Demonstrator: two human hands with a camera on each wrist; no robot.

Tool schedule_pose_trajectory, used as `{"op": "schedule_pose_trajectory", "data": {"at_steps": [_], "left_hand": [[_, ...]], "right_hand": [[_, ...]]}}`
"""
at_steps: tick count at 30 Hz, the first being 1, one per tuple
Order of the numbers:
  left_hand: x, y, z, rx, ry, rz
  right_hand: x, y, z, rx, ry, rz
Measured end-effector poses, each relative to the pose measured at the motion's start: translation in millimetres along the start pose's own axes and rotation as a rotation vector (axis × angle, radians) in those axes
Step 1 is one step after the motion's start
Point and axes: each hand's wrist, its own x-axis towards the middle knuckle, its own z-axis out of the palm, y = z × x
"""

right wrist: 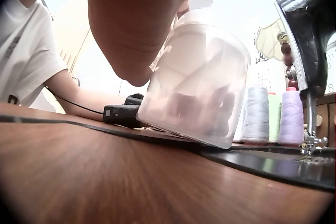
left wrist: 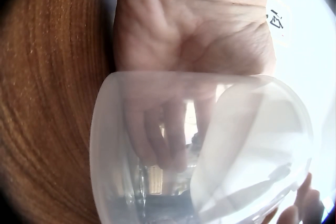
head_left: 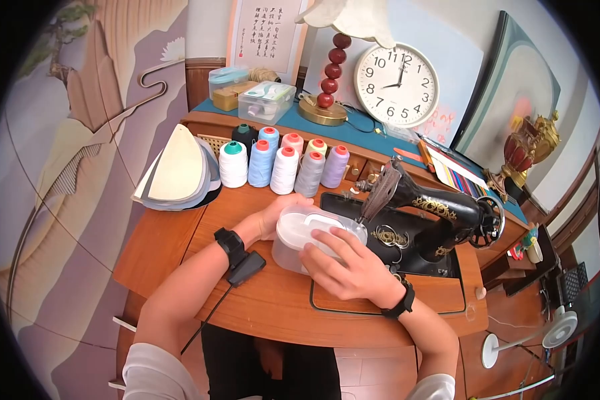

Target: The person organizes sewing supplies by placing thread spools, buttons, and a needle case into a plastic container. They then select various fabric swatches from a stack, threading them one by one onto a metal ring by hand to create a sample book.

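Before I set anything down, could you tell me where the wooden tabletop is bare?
The tabletop is bare in front of the plastic container, between left forearm and right forearm, and from left forearm to the stacked sheets. The thread spools crowd the back; the sewing machine crowds the right.

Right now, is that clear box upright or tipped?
Tipped: the box leans beside the upright spools, its base slanting.

Head view bright | wrist views glare-washed | corners dark, bowed | left-wrist seems soft
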Motion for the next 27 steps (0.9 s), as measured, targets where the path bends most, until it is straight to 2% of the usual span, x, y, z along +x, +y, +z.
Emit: {"op": "schedule_pose_trajectory", "data": {"at_steps": [2, 5, 8, 27], "left_hand": [[3, -1, -2, -0.007, -0.01, 0.001], [5, -5, -8, -0.044, 0.081, 0.033], [4, -3, -5, -0.084, 0.091, 0.023], [3, 1, 11, -0.096, 0.203, -0.005]], "right_hand": [[-2, -2, -1, -0.041, 0.013, 0.136], [0, 1, -5, -0.039, -0.028, 0.164], [-1, 2, -4, -0.103, -0.029, 0.096], [-4, 6, -5, -0.088, -0.01, 0.086]]}}
